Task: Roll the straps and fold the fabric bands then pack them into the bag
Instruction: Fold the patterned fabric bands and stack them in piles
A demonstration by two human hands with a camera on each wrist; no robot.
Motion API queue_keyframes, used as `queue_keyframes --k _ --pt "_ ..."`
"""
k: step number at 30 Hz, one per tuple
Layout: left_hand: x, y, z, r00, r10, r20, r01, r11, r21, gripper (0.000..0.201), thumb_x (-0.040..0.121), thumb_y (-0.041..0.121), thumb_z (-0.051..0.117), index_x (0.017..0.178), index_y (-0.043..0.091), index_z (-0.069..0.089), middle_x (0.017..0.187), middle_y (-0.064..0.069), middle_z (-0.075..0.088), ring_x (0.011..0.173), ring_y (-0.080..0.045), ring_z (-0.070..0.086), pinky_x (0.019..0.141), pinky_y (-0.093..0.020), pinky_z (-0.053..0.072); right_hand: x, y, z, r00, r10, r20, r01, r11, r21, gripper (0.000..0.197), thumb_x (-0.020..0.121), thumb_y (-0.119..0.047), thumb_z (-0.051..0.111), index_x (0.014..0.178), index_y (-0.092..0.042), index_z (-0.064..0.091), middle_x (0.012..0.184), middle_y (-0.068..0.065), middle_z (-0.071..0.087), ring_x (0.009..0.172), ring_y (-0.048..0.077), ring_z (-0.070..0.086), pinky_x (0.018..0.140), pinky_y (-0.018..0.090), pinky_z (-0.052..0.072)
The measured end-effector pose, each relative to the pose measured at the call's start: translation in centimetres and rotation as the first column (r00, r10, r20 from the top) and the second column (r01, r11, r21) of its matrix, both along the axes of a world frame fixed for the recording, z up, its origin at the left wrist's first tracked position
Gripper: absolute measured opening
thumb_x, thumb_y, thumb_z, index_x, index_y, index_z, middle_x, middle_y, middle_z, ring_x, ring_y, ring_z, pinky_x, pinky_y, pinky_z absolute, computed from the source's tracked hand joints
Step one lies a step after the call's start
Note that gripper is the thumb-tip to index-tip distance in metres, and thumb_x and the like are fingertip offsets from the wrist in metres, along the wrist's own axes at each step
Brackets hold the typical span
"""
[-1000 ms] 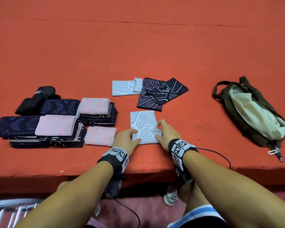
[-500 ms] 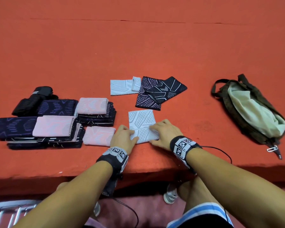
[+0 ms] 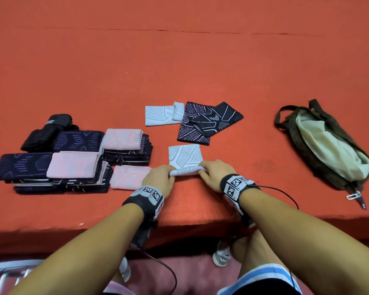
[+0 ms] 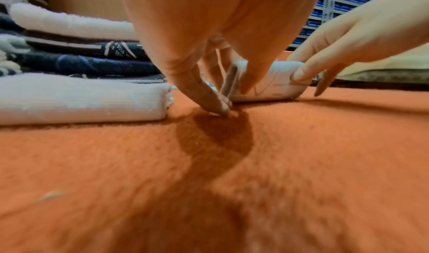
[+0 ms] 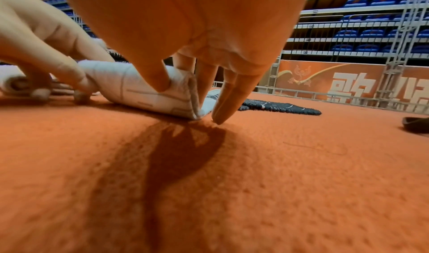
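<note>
The white band (image 3: 184,157) lies flat on the red bench (image 3: 200,71), its near edge rolled up. Pink and dark folded bands (image 3: 73,160) are stacked at the left. Three more bands (image 3: 192,120) lie behind. The open bag (image 3: 328,145) lies at the right.

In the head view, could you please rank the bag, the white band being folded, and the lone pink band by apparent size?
1. bag, clearly largest.
2. and 3. white band and pink band: look alike, and hands partly cover both, so unranked.

2 hands (image 3: 160,177); 3 pink bands (image 3: 129,177); 2 white bands (image 3: 184,156); 1 bag (image 3: 326,145); 2 loose dark bands (image 3: 215,119).
</note>
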State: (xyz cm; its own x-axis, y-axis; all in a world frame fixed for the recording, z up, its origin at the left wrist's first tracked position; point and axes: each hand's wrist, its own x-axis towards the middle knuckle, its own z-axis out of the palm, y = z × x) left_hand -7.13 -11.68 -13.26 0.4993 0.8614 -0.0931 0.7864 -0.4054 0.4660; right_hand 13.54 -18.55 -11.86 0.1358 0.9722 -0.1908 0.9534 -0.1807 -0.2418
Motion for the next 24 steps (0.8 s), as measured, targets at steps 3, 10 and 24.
queue_keyframes --k 3,10,24 --pt "-0.2 0.6 0.5 1.000 -0.005 -0.003 0.005 1.000 0.005 0.023 0.099 0.027 0.049 0.117 0.025 0.063 0.108 -0.003 0.072 0.100 -0.030 0.065 0.078 -0.037 0.052 0.3 -0.1 0.3 0.998 -0.002 -0.058 0.002 1.000 0.008 0.026 0.101 -0.042 0.042 0.120 -0.030 0.055 0.106 0.007 0.070 0.104 0.033 0.061 0.081 0.039 0.049" --pt "-0.6 1.6 0.0 0.994 0.045 0.097 -0.032 0.992 -0.125 0.010 0.101 0.028 0.051 0.105 0.023 0.058 0.085 -0.003 0.071 0.084 -0.026 0.069 0.081 -0.040 0.054 0.8 0.5 0.5 0.969 -0.057 -0.241 0.043 0.997 -0.060 0.043 0.091 -0.037 0.061 0.128 -0.023 0.043 0.087 -0.002 0.064 0.087 0.028 0.064 0.079 0.037 0.051" --pt "0.9 1.3 0.2 0.996 0.089 0.020 -0.086 0.988 -0.130 0.064 0.090 0.036 0.067 0.141 0.026 0.029 0.107 -0.009 0.067 0.097 -0.032 0.065 0.082 -0.039 0.051 0.4 2.9 -1.7 0.978 -0.167 -0.124 0.167 0.986 -0.006 0.022 0.100 -0.037 0.049 0.117 -0.026 0.043 0.095 0.002 0.065 0.084 0.028 0.062 0.072 0.037 0.049"
